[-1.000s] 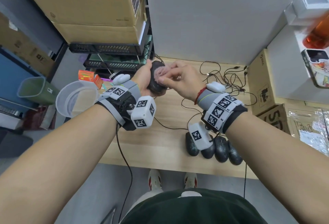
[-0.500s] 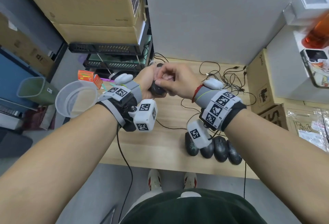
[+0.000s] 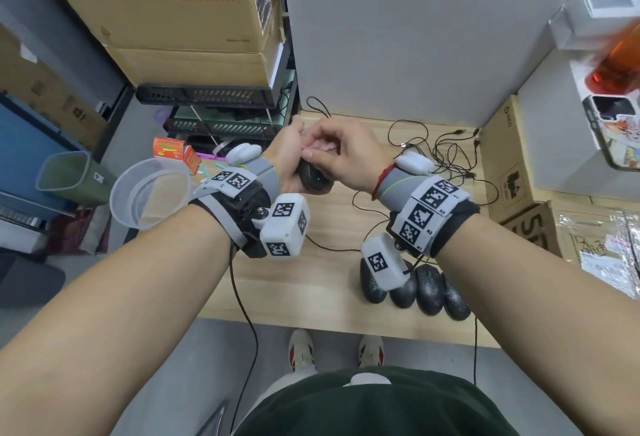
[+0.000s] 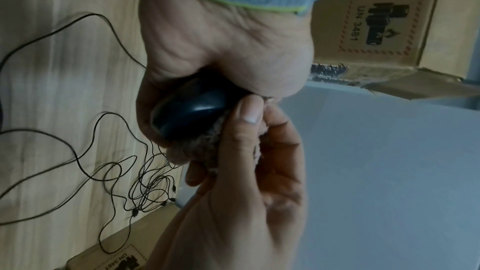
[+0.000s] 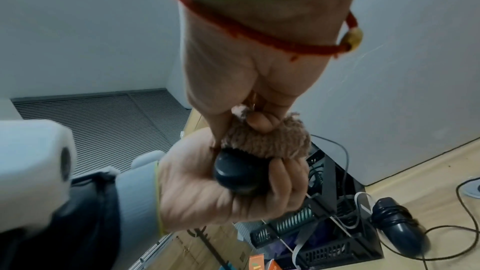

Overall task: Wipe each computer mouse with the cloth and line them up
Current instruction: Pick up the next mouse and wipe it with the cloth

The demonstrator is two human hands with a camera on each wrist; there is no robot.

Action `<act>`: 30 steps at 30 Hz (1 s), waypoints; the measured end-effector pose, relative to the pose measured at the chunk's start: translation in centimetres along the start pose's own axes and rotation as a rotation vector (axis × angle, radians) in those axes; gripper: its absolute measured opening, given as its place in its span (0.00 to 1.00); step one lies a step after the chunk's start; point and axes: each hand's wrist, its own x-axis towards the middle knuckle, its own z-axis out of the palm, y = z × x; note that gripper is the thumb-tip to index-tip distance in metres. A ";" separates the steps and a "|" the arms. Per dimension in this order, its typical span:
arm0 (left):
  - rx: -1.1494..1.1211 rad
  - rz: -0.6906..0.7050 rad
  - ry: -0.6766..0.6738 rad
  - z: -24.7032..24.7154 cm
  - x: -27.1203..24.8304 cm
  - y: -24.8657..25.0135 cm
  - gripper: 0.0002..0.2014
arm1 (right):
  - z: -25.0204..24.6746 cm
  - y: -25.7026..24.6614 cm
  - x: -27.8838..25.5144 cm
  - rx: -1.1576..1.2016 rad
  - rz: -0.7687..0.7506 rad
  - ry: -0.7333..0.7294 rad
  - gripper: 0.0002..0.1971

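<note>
**Item in hand: black wired mouse, under wiping**

Setting: a light wooden desk against a grey partition, with stacked cardboard boxes at far left and a tangle of thin black cables at far right.

Held item: one black mouse, raised above the far-left part of the desk. The left hand has its fingers and palm curled round the body; the rounded rear end shows between them in the wrist views.

Cleaning item: a brownish fuzzy cloth, bunched. The right hand pinches it between thumb and curled fingers and presses it against the mouse.

Finished stock: four black mice side by side at the near right edge of the desk, touching or nearly so; one is partly hidden by the wrist camera.

Also present: another dark mouse, wrapped in its own cord, lying on the desk in the right wrist view.

Risks, as judged: the glossy shell may slip from the left grip under hard rubbing; its trailing cord could snag the cable tangle and drag it; setting it down carelessly could knock the row out of line.
</note>
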 end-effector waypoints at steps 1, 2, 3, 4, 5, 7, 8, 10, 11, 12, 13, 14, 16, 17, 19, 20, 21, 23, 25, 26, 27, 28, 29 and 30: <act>-0.033 -0.012 -0.016 -0.1 0.1 -0.1 0.44 | -0.1 -0.1 0.0 0.005 -0.011 -0.052 0.05; -0.019 -0.013 -0.026 -0.4 0.2 -0.2 0.46 | -0.5 0.1 0.1 0.024 0.008 -0.096 0.06; 0.040 0.000 -0.033 -0.5 0.4 -0.4 0.46 | -0.8 0.3 0.3 0.049 0.041 -0.104 0.08; 0.102 0.012 -0.043 -0.5 0.4 -0.6 0.45 | -1.0 0.7 0.7 0.073 0.083 -0.066 0.08; 0.135 0.020 -0.050 -0.4 0.3 -0.7 0.43 | -1.2 1.0 1.1 0.087 0.119 0.001 0.06; 0.126 0.021 -0.069 0.0 0.3 -0.5 0.42 | -1.3 1.2 1.6 0.049 0.133 0.124 0.02; 0.112 0.023 -0.084 0.2 0.3 -0.4 0.43 | -1.3 1.1 1.6 0.033 0.117 0.125 0.03; 0.080 0.032 -0.096 0.1 0.3 0.2 0.45 | -1.2 0.3 0.8 0.025 0.063 0.009 0.04; 0.039 0.035 -0.080 0.0 0.2 0.5 0.45 | -1.1 -0.1 0.3 0.039 0.047 -0.076 0.06; -0.011 0.037 -0.050 -0.4 0.4 0.7 0.42 | -1.1 -0.4 -0.3 0.067 0.056 -0.166 0.08; -0.055 0.045 -0.031 -0.7 0.5 0.9 0.37 | -1.0 -0.5 -0.7 0.090 0.075 -0.248 0.07; -0.056 0.054 -0.014 -0.9 0.5 0.9 0.33 | -1.0 -0.7 -1.0 0.107 0.093 -0.307 0.06; 0.030 0.029 -0.012 -0.9 0.5 0.7 0.31 | -1.2 -0.8 -1.0 0.132 0.127 -0.311 0.05; 0.075 0.017 -0.042 -0.9 0.5 0.5 0.34 | -1.3 -0.7 -0.8 0.155 0.143 -0.256 0.05; 0.167 0.036 -0.111 -0.9 0.8 0.0 0.43 | -1.6 -0.2 -0.1 0.199 0.153 -0.091 0.08; 0.190 0.056 -0.114 -0.9 0.9 -0.2 0.45 | -1.7 0.2 0.4 0.225 0.153 -0.017 0.08; 0.188 0.068 -0.092 -0.6 0.7 -0.3 0.45 | -1.7 0.3 0.7 0.236 0.151 0.034 0.09; 0.130 0.078 -0.087 -0.4 1.0 -0.2 0.47 | -1.6 0.7 0.9 0.203 0.138 0.063 0.09; 0.002 0.085 -0.112 -0.7 1.4 0.3 0.47 | -1.3 0.4 0.3 0.167 0.120 -0.036 0.08; -0.049 0.085 -0.096 -1.1 1.5 0.5 0.44 | -0.9 0.2 0.0 0.172 0.123 -0.124 0.07; -0.055 0.078 -0.066 -1.5 1.5 0.8 0.42 | -0.8 0.0 -0.4 0.181 0.138 -0.214 0.06; -0.023 0.072 -0.043 -1.8 1.5 1.0 0.41 | -0.8 -0.1 -0.7 0.182 0.155 -0.284 0.07; 0.013 0.071 -0.040 -2.0 1.6 1.1 0.41 | -0.8 -0.1 -0.8 0.178 0.173 -0.315 0.08; 0.044 0.070 -0.058 -1.9 1.5 1.1 0.41 | -0.9 0.0 -0.7 0.189 0.190 -0.300 0.08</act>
